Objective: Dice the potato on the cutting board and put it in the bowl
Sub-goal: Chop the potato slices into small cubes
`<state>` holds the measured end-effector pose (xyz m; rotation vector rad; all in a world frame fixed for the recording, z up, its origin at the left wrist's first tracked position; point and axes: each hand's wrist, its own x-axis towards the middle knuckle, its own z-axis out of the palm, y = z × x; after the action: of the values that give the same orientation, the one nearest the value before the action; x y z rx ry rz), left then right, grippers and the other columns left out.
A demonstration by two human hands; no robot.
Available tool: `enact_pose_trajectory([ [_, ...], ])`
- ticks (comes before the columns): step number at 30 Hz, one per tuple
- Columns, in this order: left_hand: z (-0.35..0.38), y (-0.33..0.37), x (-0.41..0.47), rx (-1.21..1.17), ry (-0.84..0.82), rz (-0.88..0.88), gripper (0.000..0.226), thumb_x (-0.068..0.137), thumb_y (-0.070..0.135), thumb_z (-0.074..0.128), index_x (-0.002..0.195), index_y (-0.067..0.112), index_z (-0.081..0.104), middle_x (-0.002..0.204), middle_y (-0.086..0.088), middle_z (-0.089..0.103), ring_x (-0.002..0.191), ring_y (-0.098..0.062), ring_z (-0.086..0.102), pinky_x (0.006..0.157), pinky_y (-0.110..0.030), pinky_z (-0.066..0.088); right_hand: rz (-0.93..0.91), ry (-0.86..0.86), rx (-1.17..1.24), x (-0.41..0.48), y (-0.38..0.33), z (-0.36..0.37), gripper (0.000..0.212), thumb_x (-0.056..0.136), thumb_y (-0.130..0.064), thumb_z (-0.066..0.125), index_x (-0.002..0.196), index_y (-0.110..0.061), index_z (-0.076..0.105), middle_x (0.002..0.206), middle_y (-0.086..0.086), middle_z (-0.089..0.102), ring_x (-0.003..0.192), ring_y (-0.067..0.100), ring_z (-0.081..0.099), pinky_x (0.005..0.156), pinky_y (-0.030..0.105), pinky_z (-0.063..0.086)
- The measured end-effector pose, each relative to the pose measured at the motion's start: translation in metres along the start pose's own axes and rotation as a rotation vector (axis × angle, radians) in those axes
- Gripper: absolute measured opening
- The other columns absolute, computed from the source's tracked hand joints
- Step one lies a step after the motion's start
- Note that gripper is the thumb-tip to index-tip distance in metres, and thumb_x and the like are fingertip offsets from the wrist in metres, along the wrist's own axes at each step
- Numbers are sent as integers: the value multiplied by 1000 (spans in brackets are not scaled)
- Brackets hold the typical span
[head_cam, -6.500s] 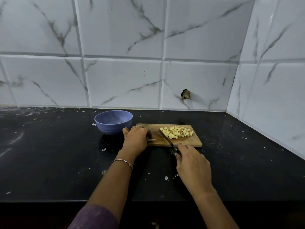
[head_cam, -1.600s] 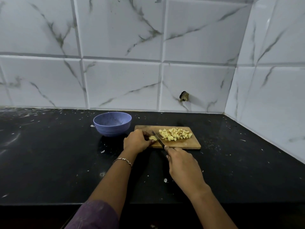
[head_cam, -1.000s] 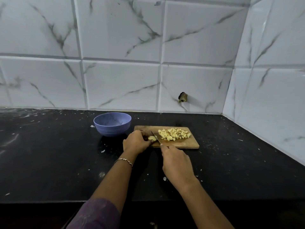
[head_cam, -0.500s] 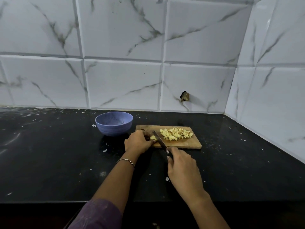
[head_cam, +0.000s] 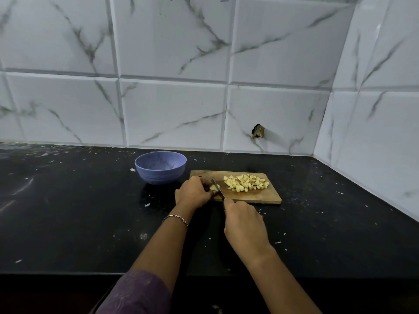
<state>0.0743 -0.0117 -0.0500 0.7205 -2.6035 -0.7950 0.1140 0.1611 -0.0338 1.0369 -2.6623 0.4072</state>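
A wooden cutting board (head_cam: 260, 196) lies on the black counter. A pile of pale yellow potato dice (head_cam: 246, 182) covers its far right part. At the board's left end my left hand (head_cam: 193, 192) holds a small uncut potato piece (head_cam: 213, 187) with curled fingers. My right hand (head_cam: 246, 225) grips the knife's handle; the knife (head_cam: 218, 191) has its blade set against that piece. A blue bowl (head_cam: 160, 167) stands left of the board; I see no potato in it.
The black counter (head_cam: 79, 211) is speckled with white flecks and scraps. White marble tiles form the back wall and the right side wall, which meet in a corner at the right. A small chipped hole (head_cam: 258, 133) shows in the back tile.
Over the last seconds the knife has worked leftward from the diced pile to the small piece under my left hand. The pile and the bowl have stayed put.
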Motion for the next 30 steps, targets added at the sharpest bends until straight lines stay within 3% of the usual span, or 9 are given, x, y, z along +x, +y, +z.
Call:
enact_pose_trajectory([
  [4,0,-1,1,-2,-11,-2,40,85,53,68,116,27,68,113,5,70,112,-19,61,100,-46,46,-25,4,4,-1,-2,1,26,99,-14,54,125,-17,51,111,2,61,98,14,61,82,26,52],
  [11,-1,-4,3,2,-37,-1,38,87,43,68,121,26,65,119,3,67,114,-19,59,101,-47,46,104,47,118,-7,10,9,33,101,-21,51,132,-25,41,106,-5,54,89,7,55,73,22,45],
  [17,0,-2,2,-19,-28,-17,35,88,39,69,120,26,65,117,3,68,112,-18,60,100,-45,46,90,37,163,-16,9,8,29,104,-25,46,131,-28,39,104,-7,52,82,4,51,62,19,37],
  [30,3,-5,6,-104,9,-17,34,81,36,78,110,20,71,110,1,71,105,-18,64,94,-42,52,50,37,135,-12,9,11,28,103,-23,48,131,-26,46,106,-6,57,91,6,57,74,21,48],
])
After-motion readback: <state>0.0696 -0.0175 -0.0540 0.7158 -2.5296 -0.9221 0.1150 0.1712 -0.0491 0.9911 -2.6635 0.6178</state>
